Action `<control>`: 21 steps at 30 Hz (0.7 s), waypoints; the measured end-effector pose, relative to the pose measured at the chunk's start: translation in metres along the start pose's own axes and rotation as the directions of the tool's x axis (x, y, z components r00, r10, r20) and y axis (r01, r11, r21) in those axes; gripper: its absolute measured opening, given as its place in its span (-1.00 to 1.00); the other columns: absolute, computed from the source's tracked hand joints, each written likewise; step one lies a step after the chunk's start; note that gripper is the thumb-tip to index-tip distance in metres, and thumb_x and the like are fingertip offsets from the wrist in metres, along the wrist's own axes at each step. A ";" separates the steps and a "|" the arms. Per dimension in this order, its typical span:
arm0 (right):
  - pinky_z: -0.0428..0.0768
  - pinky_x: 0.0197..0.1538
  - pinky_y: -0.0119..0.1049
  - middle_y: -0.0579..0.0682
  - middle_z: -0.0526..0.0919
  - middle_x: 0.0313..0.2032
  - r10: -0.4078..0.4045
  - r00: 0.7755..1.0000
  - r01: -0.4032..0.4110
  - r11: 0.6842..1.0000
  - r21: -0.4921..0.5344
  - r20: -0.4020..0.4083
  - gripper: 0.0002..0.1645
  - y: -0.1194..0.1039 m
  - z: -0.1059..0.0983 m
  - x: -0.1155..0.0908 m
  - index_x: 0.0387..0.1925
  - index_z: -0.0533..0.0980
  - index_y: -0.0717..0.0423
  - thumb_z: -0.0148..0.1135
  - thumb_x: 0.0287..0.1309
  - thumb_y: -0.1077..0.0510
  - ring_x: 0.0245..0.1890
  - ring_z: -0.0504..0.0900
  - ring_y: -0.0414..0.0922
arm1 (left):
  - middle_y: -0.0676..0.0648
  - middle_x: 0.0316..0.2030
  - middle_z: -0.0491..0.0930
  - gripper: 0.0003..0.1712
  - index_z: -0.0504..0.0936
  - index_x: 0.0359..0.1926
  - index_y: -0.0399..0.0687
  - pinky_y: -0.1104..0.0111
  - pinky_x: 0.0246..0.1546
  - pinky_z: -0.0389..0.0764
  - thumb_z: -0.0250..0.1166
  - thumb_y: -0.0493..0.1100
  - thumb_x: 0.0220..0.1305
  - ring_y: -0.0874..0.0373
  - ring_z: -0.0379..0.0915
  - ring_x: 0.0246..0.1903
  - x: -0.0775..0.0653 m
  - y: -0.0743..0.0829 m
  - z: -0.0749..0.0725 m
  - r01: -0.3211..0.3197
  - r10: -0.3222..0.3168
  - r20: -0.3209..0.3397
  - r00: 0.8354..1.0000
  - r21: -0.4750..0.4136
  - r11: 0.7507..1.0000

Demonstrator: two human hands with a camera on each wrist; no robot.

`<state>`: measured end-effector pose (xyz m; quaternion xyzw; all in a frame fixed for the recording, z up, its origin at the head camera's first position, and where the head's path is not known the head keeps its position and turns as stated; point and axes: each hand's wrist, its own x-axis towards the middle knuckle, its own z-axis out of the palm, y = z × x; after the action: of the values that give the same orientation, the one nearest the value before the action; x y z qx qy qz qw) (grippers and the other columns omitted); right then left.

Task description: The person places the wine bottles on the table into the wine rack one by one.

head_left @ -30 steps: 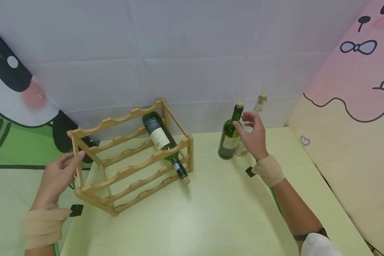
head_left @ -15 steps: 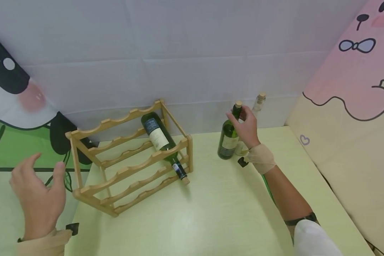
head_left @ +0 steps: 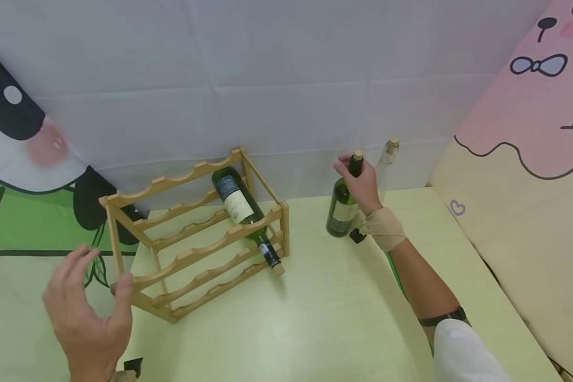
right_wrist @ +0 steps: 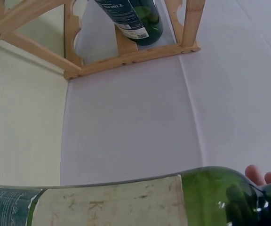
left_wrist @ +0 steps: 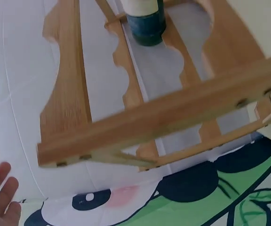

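Near the table's [head_left: 324, 313] back edge, the right hand [head_left: 364, 184] grips the upright green wine bottle [head_left: 344, 213] by its neck, probably because it is slimmest there, while the empty left hand [head_left: 89, 318] spreads beside the wooden wine rack [head_left: 187, 258] at the left edge

One bottle [head_left: 239, 204] is laid in a rack [head_left: 186, 258] by the worktop's [head_left: 315, 318] left edge; two bottles [head_left: 341, 211] are stood near its back edge.

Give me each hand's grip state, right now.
Left grip: open, holding nothing.
Right grip: closed, holding the upright green bottle by its neck.
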<state>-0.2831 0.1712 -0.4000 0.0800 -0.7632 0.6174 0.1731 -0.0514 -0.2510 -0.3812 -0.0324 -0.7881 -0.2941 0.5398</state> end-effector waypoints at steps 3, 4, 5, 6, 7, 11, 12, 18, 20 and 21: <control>0.47 0.07 -0.25 0.21 0.65 -0.14 -0.016 1.000 0.016 0.999 0.036 0.018 -0.61 0.004 0.001 0.001 0.00 0.52 0.40 0.21 0.36 0.13 -0.09 0.63 0.06 | -0.25 0.09 0.55 -0.40 0.61 0.05 -0.33 0.07 0.23 0.22 0.27 0.11 0.22 -0.19 0.39 0.15 -0.012 0.005 0.009 -0.093 0.094 0.014 0.995 -0.057 0.994; 0.48 0.07 -0.24 0.22 0.65 -0.16 -0.023 0.999 0.022 0.999 0.045 0.024 -0.62 0.005 0.001 0.002 -0.02 0.52 0.41 0.19 0.37 0.12 -0.11 0.63 0.08 | -0.26 0.07 0.56 -0.40 0.62 0.03 -0.33 0.04 0.22 0.24 0.27 0.12 0.23 -0.20 0.41 0.13 -0.015 0.006 0.013 -0.132 0.133 0.020 0.991 -0.073 0.989; 0.47 0.07 -0.24 0.21 0.67 -0.18 -0.034 0.999 0.033 0.998 0.053 0.023 -0.63 0.009 0.001 0.003 -0.04 0.54 0.39 0.18 0.38 0.10 -0.13 0.64 0.07 | -0.27 0.06 0.57 -0.41 0.62 0.02 -0.32 0.02 0.22 0.26 0.26 0.12 0.24 -0.20 0.42 0.12 -0.019 0.008 0.018 -0.166 0.169 0.027 0.985 -0.090 0.982; 0.47 0.07 -0.23 0.21 0.67 -0.18 -0.036 0.999 0.035 0.998 0.057 0.027 -0.63 0.010 0.001 0.003 -0.05 0.53 0.40 0.16 0.40 0.10 -0.13 0.64 0.07 | -0.27 0.04 0.58 -0.43 0.63 0.00 -0.31 0.02 0.20 0.28 0.26 0.12 0.25 -0.20 0.44 0.10 -0.023 0.010 0.023 -0.199 0.204 0.030 0.979 -0.109 0.974; 0.47 0.06 -0.23 0.22 0.67 -0.17 -0.038 0.999 0.036 0.998 0.059 0.030 -0.63 0.009 0.001 0.003 -0.06 0.53 0.42 0.16 0.40 0.11 -0.13 0.64 0.08 | -0.28 0.02 0.59 -0.44 0.63 -0.01 -0.31 0.03 0.19 0.31 0.26 0.11 0.25 -0.21 0.46 0.07 -0.026 0.012 0.028 -0.230 0.235 0.033 0.971 -0.127 0.965; 0.47 0.06 -0.25 0.26 0.67 -0.14 -0.045 0.999 0.044 0.996 0.071 0.010 -0.64 0.007 0.003 0.003 -0.06 0.54 0.44 0.18 0.38 0.14 -0.11 0.64 0.08 | -0.30 0.01 0.58 -0.49 0.63 -0.01 -0.34 0.10 0.15 0.36 0.27 0.04 0.27 -0.22 0.47 0.04 -0.040 0.022 0.044 -0.289 0.307 0.058 0.950 -0.209 0.934; 0.48 0.06 -0.24 0.28 0.66 -0.13 -0.039 0.999 0.039 0.996 0.075 0.005 -0.64 0.004 0.003 0.002 -0.06 0.53 0.46 0.18 0.38 0.16 -0.10 0.62 0.10 | -0.31 0.00 0.58 -0.50 0.62 -0.01 -0.36 0.12 0.15 0.36 0.27 0.02 0.27 -0.22 0.46 0.03 -0.043 0.024 0.047 -0.293 0.315 0.062 0.947 -0.231 0.928; 0.53 -0.02 -0.18 0.28 0.66 -0.30 -0.016 0.999 0.021 0.984 0.179 -0.029 -0.59 0.028 0.004 0.011 -0.16 0.54 0.45 0.23 0.34 0.08 -0.26 0.66 0.06 | -0.30 -0.05 0.59 -0.56 0.62 -0.06 -0.39 0.16 0.11 0.39 0.29 -0.06 0.27 -0.20 0.48 -0.02 -0.056 0.034 0.060 -0.292 0.325 0.053 0.944 -0.325 0.900; 0.55 -0.07 -0.19 0.22 0.65 -0.40 -0.002 0.999 0.008 0.982 0.189 -0.036 -0.59 0.033 0.005 0.014 -0.22 0.55 0.39 0.25 0.32 0.02 -0.36 0.66 0.00 | -0.29 -0.07 0.60 -0.59 0.63 -0.08 -0.40 0.18 0.08 0.41 0.29 -0.08 0.27 -0.17 0.50 -0.04 -0.058 0.035 0.062 -0.290 0.323 0.042 0.945 -0.340 0.895; 0.56 -0.10 -0.19 0.18 0.63 -0.44 0.003 0.999 0.004 0.982 0.189 -0.036 -0.60 0.034 0.005 0.014 -0.26 0.54 0.34 0.26 0.31 0.00 -0.42 0.66 -0.03 | -0.29 -0.08 0.60 -0.60 0.63 -0.08 -0.40 0.20 0.07 0.41 0.29 -0.09 0.28 -0.16 0.51 -0.05 -0.060 0.036 0.063 -0.288 0.321 0.039 0.946 -0.345 0.893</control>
<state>-0.3086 0.1750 -0.4270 0.0854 -0.6979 0.6884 0.1785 -0.0661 -0.1742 -0.4331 -0.2606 -0.7364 -0.3336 0.5277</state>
